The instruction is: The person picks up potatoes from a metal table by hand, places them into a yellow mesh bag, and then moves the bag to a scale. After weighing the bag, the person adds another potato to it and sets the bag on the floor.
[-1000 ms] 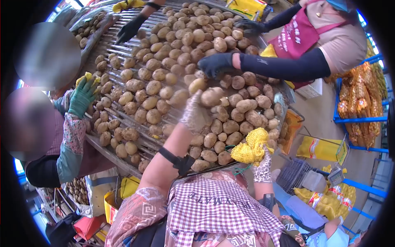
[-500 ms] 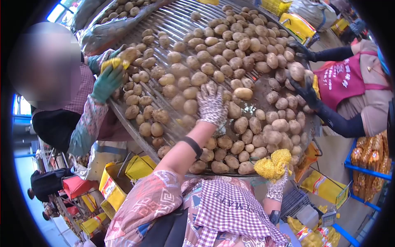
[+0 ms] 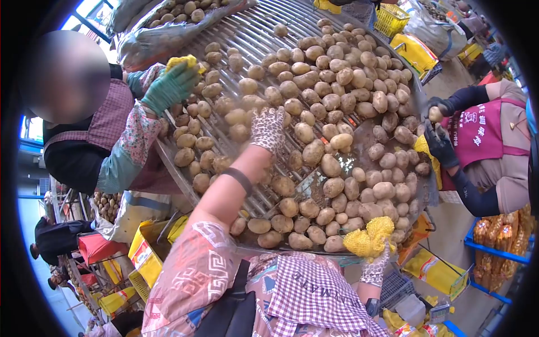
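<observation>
My left hand, in a leopard-print glove, is stretched over the potatoes on the slatted metal table, its fingers spread and pointing away from me. Potatoes lie against and beyond its fingertips. At the near right edge my right hand, in a similar glove, grips a bunched yellow mesh bag. The mesh covers most of its fingers. More potatoes are packed between my two hands along the near edge.
Across the left edge a person in green gloves holds yellow mesh. At the right, a person with dark gloves holds a potato and mesh. Yellow baskets and a blue rack stand at the right, a yellow bag at the left.
My left hand has moved left across the table, and bare slats now show where potatoes lay near my forearm. The person at right has drawn both hands back from the table with a potato.
</observation>
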`<state>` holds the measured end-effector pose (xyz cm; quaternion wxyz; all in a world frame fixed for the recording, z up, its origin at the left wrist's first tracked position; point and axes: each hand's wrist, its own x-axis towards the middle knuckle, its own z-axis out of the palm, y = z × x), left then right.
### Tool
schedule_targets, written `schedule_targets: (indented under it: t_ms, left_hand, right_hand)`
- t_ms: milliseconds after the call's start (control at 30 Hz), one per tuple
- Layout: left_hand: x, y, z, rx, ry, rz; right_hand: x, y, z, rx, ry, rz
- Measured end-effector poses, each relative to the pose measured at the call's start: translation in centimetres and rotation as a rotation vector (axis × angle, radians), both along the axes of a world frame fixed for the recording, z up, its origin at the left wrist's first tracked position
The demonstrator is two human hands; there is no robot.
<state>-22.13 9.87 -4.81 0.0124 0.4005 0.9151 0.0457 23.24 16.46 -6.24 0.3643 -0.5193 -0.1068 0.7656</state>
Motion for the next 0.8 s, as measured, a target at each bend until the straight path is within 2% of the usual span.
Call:
schedule_targets:
  t_ms: [67,133,200,267,300,333,433,467,500,533,567,600,633,667,700,733,800]
  left_hand:
    - [-0.5,0.4,-1.5,-0.05,0.019,-0.078]
    - [-0.8,1.1,-2.9,0.045,-0.159,-0.028]
    - [0.4,1.5,-2.1,-0.042,-0.142,-0.077]
    - [3.2,0.8,1.6,0.018,-0.33,-0.055]
    - [4.3,1.1,1.1,-0.02,-0.262,-0.108]
    - [6.6,1.8,5.5,-0.143,-0.296,-0.172]
    - [10.1,3.0,-0.2,0.081,-0.407,-0.219]
    - [11.3,3.5,-0.6,0.175,-0.432,-0.254]
    - [12.1,4.1,-0.8,0.18,-0.503,-0.188]
    - [12.7,4.9,-2.4,0.283,-0.436,-0.197]
    - [13.0,4.8,-0.7,0.217,-0.426,-0.24]
    - [13.6,5.3,-1.9,0.298,-0.482,-0.251]
    - [14.3,5.4,-0.8,0.244,-0.524,-0.217]
    - [14.9,5.4,-1.2,0.378,-0.569,-0.266]
    - [15.3,5.2,-0.6,0.382,-0.59,-0.27]
    - [15.3,4.6,-1.1,0.543,-0.612,-0.357]
    - [15.0,2.9,0.0,0.7,-0.796,-0.563]
  right_hand:
    - [0.0,0.0,-0.8,-0.06,-0.022,0.001]
    - [-0.1,0.1,-2.0,-0.035,0.097,0.028]
    - [-1.6,-0.4,-0.9,-0.04,0.113,0.025]
    - [-2.1,-0.8,-1.1,-0.043,0.1,0.037]
    - [-2.3,-1.0,-1.3,-0.06,0.104,0.026]
    - [-2.3,-1.2,-1.5,-0.076,0.104,0.015]
    - [-3.0,-1.5,-0.6,-0.094,0.036,0.017]
    - [-2.8,-1.4,-1.0,-0.093,0.051,0.015]
    - [-2.7,-1.2,-1.3,-0.091,0.05,0.017]
    - [-2.4,-1.0,-1.5,-0.1,0.061,0.017]
    - [-2.9,-1.1,-1.2,-0.118,0.072,0.029]
    - [-3.4,-1.1,-0.7,-0.103,0.073,0.035]
    - [-3.7,-1.1,-0.2,-0.11,0.068,0.058]
    - [-3.5,-0.9,-0.2,-0.118,0.059,0.079]
    - [-1.7,-0.6,-4.0,-0.163,0.097,0.07]
    - [-1.1,-0.5,-5.1,-0.134,0.064,0.043]
    - [-0.1,0.0,-6.2,-0.12,0.096,0.055]
